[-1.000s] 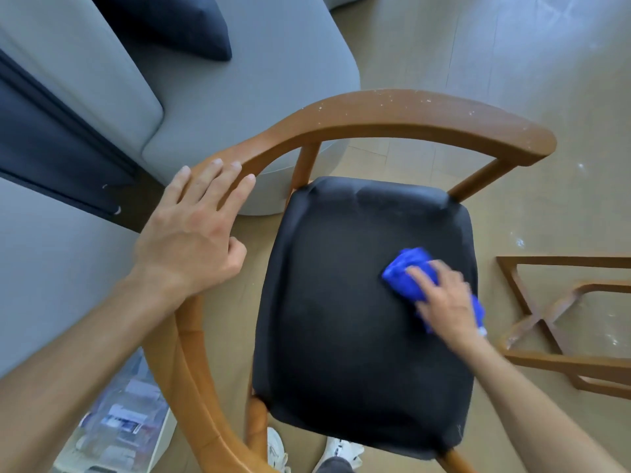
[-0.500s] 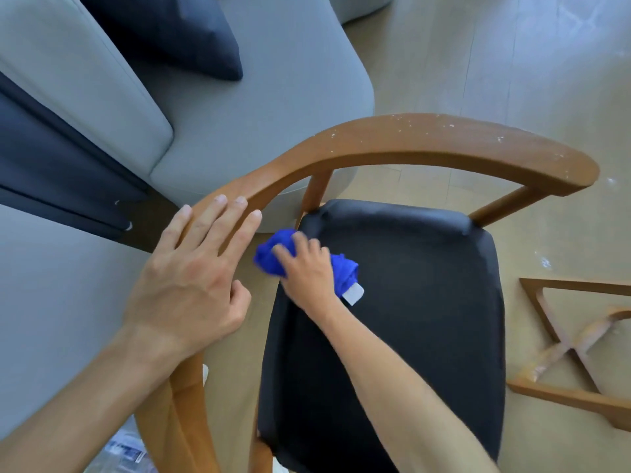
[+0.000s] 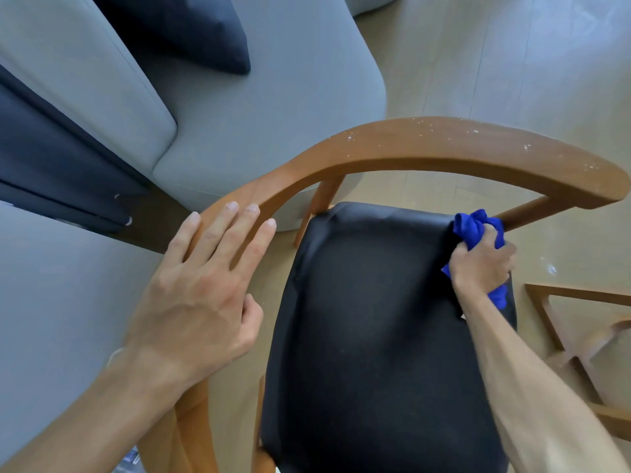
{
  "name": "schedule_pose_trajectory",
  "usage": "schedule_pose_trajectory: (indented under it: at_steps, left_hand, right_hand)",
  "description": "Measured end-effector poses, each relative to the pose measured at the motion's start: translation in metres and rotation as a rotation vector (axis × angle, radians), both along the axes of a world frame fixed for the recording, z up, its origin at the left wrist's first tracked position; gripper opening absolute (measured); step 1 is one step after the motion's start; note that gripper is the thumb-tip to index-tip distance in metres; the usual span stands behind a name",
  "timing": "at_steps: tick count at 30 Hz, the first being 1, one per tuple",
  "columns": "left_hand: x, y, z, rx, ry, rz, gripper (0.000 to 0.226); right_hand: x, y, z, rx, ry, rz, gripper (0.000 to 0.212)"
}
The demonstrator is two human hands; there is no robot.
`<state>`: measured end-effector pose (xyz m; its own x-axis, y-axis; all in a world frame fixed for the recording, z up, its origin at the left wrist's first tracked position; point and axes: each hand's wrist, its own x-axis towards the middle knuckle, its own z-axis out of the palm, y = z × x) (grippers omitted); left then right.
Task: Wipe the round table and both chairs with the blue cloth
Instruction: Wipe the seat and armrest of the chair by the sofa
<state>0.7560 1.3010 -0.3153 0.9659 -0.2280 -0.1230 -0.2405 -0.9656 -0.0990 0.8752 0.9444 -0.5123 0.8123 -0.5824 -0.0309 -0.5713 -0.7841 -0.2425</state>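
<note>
A wooden chair with a curved brown back rail (image 3: pixel 426 148) and a black padded seat (image 3: pixel 372 329) stands below me. My left hand (image 3: pixel 201 298) rests flat on the left part of the rail, fingers straight. My right hand (image 3: pixel 481 264) grips the bunched blue cloth (image 3: pixel 473 227) at the seat's far right corner, by the rail's right strut. White specks dot the top of the rail. The round table is out of view.
A grey sofa (image 3: pixel 266 107) with a dark blue cushion (image 3: pixel 191 29) stands close behind the chair on the left. A wooden cross-shaped frame (image 3: pixel 573 336) lies on the light floor at the right. The floor beyond the chair is bare.
My right hand has swept the blue cloth from the seat's far left corner across to its far right corner. My left hand stays on the rail.
</note>
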Motion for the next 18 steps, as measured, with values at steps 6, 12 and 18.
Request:
schedule_pose_trajectory:
  at_steps: [6, 12, 18]
  left_hand:
    - [0.001, -0.001, 0.002, 0.008, -0.003, 0.003, 0.075]
    - [0.000, -0.001, 0.003, 0.022, 0.021, 0.009, 0.078]
    - [-0.002, 0.003, 0.000, 0.008, -0.005, -0.003, 0.079]
  right_hand:
    - [-0.053, 0.169, 0.002, -0.022, -0.014, 0.586, 0.044]
    - [-0.251, 0.195, 0.006, -0.035, 0.164, 1.729, 0.021]
    - [-0.125, 0.204, 0.002, -0.207, 0.042, 1.700, 0.034]
